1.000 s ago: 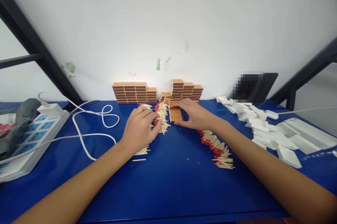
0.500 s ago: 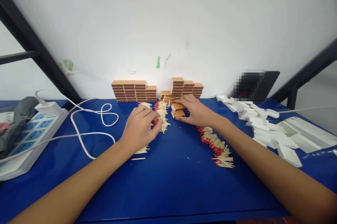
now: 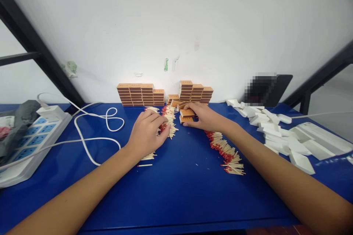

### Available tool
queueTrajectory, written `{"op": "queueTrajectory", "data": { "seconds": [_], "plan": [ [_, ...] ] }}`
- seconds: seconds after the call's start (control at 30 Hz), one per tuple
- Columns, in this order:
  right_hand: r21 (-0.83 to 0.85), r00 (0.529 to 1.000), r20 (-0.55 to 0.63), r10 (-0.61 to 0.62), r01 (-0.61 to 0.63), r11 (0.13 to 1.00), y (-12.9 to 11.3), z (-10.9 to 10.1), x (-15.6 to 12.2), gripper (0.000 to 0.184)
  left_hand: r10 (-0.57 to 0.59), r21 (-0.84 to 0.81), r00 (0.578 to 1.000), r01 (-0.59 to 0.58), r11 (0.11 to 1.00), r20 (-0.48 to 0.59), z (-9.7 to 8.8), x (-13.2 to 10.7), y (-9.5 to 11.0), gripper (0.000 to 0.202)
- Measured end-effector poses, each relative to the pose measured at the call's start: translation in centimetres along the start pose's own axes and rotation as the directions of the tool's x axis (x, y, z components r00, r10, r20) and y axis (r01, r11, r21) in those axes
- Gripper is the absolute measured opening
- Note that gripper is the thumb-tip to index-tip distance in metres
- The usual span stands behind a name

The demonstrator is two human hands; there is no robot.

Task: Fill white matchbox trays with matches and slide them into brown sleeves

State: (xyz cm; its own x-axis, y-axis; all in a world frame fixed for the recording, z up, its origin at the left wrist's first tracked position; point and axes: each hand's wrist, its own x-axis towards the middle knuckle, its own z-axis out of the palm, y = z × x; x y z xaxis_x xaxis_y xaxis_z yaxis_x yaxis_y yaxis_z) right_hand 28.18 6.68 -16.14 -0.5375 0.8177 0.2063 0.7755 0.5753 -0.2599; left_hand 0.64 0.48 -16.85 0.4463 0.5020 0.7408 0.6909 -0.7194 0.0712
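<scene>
My left hand (image 3: pixel 148 129) lies over a heap of red-headed matches (image 3: pixel 170 119), thumb held apart from the loosely curved fingers; nothing is visible in its grasp. With its fingers on top and thumb low at the near side, my right hand (image 3: pixel 205 117) grips a small orange-brown matchbox (image 3: pixel 186 113). That box sits on another matchbox (image 3: pixel 185 119), roughly in line with it. Just behind, a few more boxes lie at angles, partly hidden by my fingers. A second row of matches (image 3: pixel 224 152) spreads below my right wrist.
Stacked matchboxes stand against the wall, at left (image 3: pixel 136 95) and right (image 3: pixel 190 91). White empty-looking trays (image 3: pixel 271 129) lie heaped at the right. A power strip (image 3: pixel 35 139) and looping white cable (image 3: pixel 82 137) occupy the left of the blue table (image 3: pixel 176 198).
The upper matchbox under my right hand has settled squarer onto the lower one, which has straightened. My left hand has stayed in place.
</scene>
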Motion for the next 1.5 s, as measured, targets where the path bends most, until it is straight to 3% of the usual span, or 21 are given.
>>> {"op": "queueTrajectory", "data": {
  "seconds": [0.4, 0.57, 0.9, 1.1, 1.5],
  "plan": [
    [0.061, 0.996, -0.081, 0.025, -0.02, 0.998, -0.3, -0.7, -0.5, 0.078, 0.02, 0.002, 1.0, -0.02, 1.0, -0.012, 0.0, 0.0, 0.0, 0.012],
    [0.064, 0.999, -0.014, 0.031, -0.03, 0.998, -0.2, 0.0, -0.5, 0.065, 0.031, -0.004, 0.999, -0.031, 1.0, -0.013, 0.0, 0.0, 0.0, 0.01],
    [0.075, 0.999, -0.035, 0.009, -0.007, 0.997, -0.4, -0.2, -1.0, 0.06, 0.032, -0.005, 0.999, -0.032, 0.999, -0.026, 0.0, 0.0, 0.0, 0.012],
    [0.074, 0.993, -0.111, -0.03, 0.038, 0.997, -0.6, -0.6, -1.2, 0.046, 0.036, 0.006, 0.999, -0.036, 0.999, -0.021, 0.0, 0.0, 0.0, 0.013],
    [0.051, 0.977, -0.193, -0.086, 0.098, 0.994, -0.2, 0.1, -1.7, 0.039, 0.019, -0.01, 1.0, -0.019, 1.0, -0.007, -0.1, 0.1, 0.0, 0.013]
  ]
}}
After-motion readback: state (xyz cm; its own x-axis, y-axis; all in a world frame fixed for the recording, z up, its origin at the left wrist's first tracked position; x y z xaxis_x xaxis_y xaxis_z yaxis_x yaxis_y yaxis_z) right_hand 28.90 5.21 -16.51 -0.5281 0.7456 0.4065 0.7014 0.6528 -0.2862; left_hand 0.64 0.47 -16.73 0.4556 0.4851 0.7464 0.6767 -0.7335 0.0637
